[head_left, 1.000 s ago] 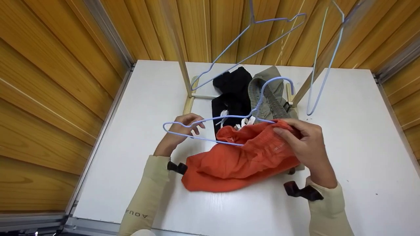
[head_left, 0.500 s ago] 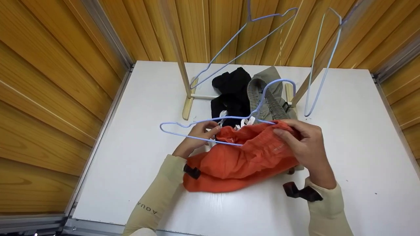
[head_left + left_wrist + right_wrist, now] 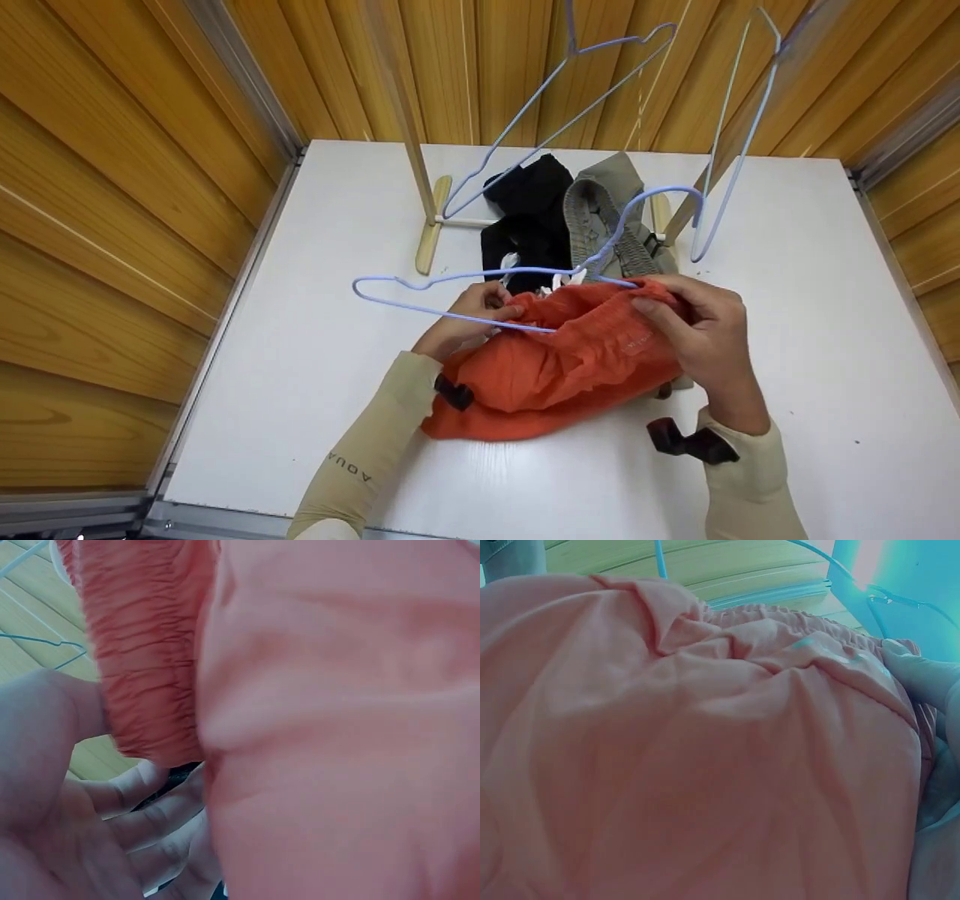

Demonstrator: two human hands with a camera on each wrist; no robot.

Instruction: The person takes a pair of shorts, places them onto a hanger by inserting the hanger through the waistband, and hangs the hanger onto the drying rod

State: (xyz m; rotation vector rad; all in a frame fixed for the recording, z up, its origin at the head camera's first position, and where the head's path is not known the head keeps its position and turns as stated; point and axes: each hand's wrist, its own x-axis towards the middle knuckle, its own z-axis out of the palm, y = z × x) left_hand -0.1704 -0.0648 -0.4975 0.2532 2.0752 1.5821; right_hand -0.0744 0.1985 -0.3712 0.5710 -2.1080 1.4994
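Orange-red shorts with a gathered elastic waistband hang between my two hands, low over the table. My right hand pinches the waistband's right end, thumb on the near side, as the right wrist view shows too. A light-blue hanger has its right part inside the waistband; its left end sticks out past the shorts, and its hook points up and right. With thumb and fingers my left hand holds the waistband's left edge, behind the hanger's lower bar. In the left wrist view several fingers spread behind the cloth.
Behind the shorts lie a black garment with white cord and a grey-green garment with elastic waist. Around them stands a wooden rack. Two more blue hangers hang above, one at left and one at right. Wood-patterned walls enclose the white table.
My left hand has moved right from the hanger's left end to the waistband's left edge and taken hold of it. The hanger has shifted slightly, its hook swinging right. My right hand keeps its grip.
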